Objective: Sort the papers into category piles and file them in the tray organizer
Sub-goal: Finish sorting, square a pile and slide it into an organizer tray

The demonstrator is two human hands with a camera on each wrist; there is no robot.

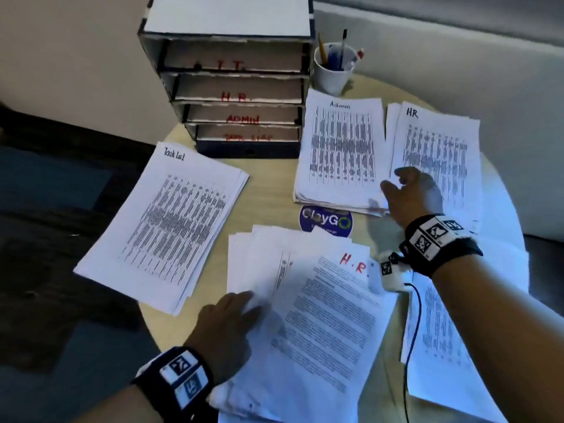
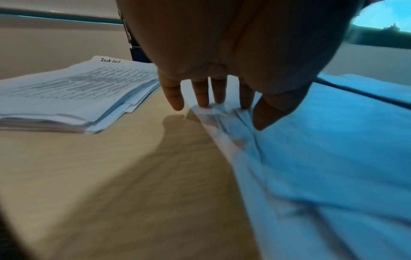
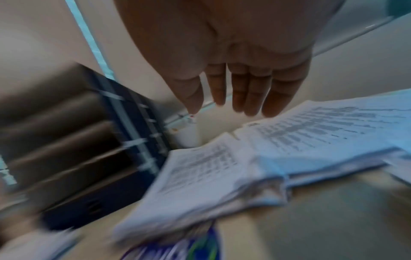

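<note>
Left hand [image 1: 225, 319] flat, pinning unsorted papers [image 1: 311, 315]; right hand [image 1: 412, 193] empty, fingers loose, above HR pile [image 1: 439, 141]. Peel one sheet only.

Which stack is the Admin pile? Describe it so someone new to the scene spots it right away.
Find the tall tray organizer at the back of the round table. The Admin pile lies flat just right of its base, in front of the white pen cup. Unlike the HR pile on its right, it has "Admin" handwritten on top.
</note>
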